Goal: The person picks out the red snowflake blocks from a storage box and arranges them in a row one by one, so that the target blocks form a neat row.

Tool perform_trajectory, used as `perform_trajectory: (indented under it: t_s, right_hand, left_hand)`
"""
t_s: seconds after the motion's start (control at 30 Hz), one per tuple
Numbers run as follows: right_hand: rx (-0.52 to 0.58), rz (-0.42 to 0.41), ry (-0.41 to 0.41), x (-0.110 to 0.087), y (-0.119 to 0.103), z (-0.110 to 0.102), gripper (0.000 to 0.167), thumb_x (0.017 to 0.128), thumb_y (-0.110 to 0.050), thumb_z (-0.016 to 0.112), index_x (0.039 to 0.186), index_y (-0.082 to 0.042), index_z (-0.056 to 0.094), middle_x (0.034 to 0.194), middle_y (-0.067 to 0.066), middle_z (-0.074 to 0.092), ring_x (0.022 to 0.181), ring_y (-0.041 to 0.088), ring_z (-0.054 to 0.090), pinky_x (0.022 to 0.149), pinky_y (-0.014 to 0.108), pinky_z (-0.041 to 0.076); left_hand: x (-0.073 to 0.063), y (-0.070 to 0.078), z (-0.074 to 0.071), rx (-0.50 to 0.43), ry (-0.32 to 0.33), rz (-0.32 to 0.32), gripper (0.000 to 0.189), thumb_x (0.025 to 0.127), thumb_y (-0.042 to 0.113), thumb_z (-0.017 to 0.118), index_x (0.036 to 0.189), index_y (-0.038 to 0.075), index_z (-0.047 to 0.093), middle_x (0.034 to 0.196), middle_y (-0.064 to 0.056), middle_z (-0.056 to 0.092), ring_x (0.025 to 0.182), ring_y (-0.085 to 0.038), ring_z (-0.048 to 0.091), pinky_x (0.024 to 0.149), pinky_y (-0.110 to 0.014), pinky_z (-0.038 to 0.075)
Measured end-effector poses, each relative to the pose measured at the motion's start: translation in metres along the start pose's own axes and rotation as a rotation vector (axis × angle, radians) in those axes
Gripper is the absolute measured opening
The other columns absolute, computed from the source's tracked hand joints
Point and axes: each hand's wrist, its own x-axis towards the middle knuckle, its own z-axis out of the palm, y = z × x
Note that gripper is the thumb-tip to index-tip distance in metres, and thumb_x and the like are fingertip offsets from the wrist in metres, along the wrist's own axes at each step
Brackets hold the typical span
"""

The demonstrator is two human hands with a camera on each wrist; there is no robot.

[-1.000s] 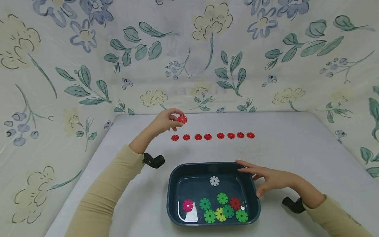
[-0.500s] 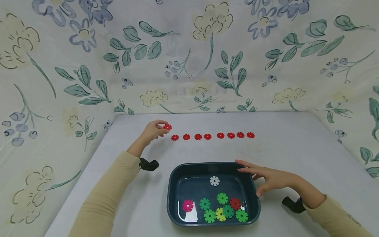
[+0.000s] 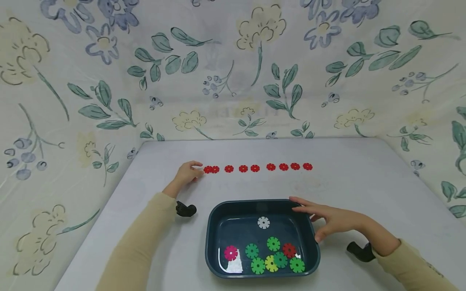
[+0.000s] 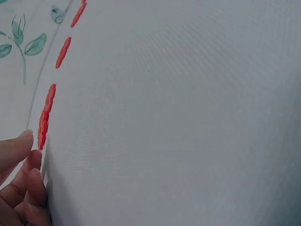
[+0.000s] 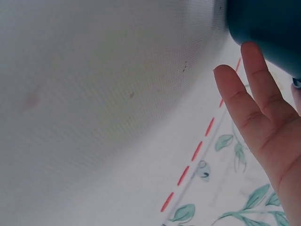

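Observation:
On the white table, a red notched plastic disc (image 3: pixel 207 169) lies at the left end of a row of similar red discs (image 3: pixel 255 168), touching or overlapping its neighbour. My left hand (image 3: pixel 187 173) is just left of that end disc. In the left wrist view its thumb (image 4: pixel 23 141) and fingertips are parted, close to the disc's near edge. My right hand (image 3: pixel 336 219) rests at the right rim of a dark blue tray (image 3: pixel 262 276), fingers extended over the edge and thumb against the side wall. The right wrist view shows straight, spread fingers (image 5: pixel 235 89) beside the tray.
In the tray lie a white disc (image 3: pixel 263 222), a pink disc (image 3: pixel 231 253), a yellow disc (image 3: pixel 270 264), a red disc (image 3: pixel 289 249) and several green discs (image 3: pixel 258 265). A floral cloth (image 3: pixel 225 105) hangs behind and beside the table.
My left hand has moved left and down to the table with a red disc, which now lies at the row's left end, let go. The right hand and tray have stayed still.

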Motion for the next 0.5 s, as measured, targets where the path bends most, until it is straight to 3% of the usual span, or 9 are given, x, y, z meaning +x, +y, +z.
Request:
perform_trajectory:
  t_s: [0.1, 0.2, 0.37, 0.5]
  right_hand:
    - [0.0, 0.001, -0.001, 0.0, 0.0, 0.0, 0.078, 0.078, -0.027, 0.068, 0.14, -0.001, 0.029, 0.153, -0.008, 0.01, 0.127, -0.012, 0.018, 0.085, 0.038, 0.046]
    - [-0.001, -0.003, -0.001, -0.001, 0.0, 0.0, 0.078, 0.078, -0.027, 0.068, 0.14, 0.0, 0.029, 0.153, -0.01, 0.01, 0.127, -0.012, 0.018, 0.085, 0.038, 0.046]
    - [-0.004, -0.01, -0.001, 0.0, -0.001, 0.0, 0.078, 0.078, -0.028, 0.068, 0.14, 0.0, 0.029, 0.153, -0.01, 0.009, 0.127, -0.011, 0.018, 0.085, 0.038, 0.046]
    - [-0.005, -0.008, -0.004, 0.0, -0.003, 0.001, 0.078, 0.079, -0.029, 0.068, 0.14, -0.001, 0.029, 0.153, -0.01, 0.009, 0.126, -0.012, 0.018, 0.085, 0.039, 0.046]
  left_hand:
    - [0.0, 0.001, 0.005, 0.081, 0.011, 0.038, 0.042, 0.087, 0.019, 0.061, 0.125, 0.005, 0.052, 0.095, -0.014, 0.055, 0.063, -0.015, 0.05, 0.059, -0.024, 0.043]
    - [-0.001, 0.005, 0.009, 0.178, 0.015, 0.071, 0.044, 0.088, 0.023, 0.06, 0.127, 0.006, 0.051, 0.113, -0.018, 0.055, 0.082, -0.022, 0.053, 0.072, -0.031, 0.047]
    - [0.0, 0.01, 0.015, 0.306, 0.044, 0.055, 0.047, 0.088, 0.031, 0.059, 0.128, 0.009, 0.052, 0.133, -0.018, 0.047, 0.118, -0.033, 0.045, 0.097, -0.047, 0.039]
    - [0.0, 0.01, 0.017, 0.334, 0.064, 0.035, 0.046, 0.089, 0.032, 0.058, 0.129, 0.011, 0.052, 0.135, -0.017, 0.046, 0.122, -0.034, 0.042, 0.099, -0.049, 0.036]
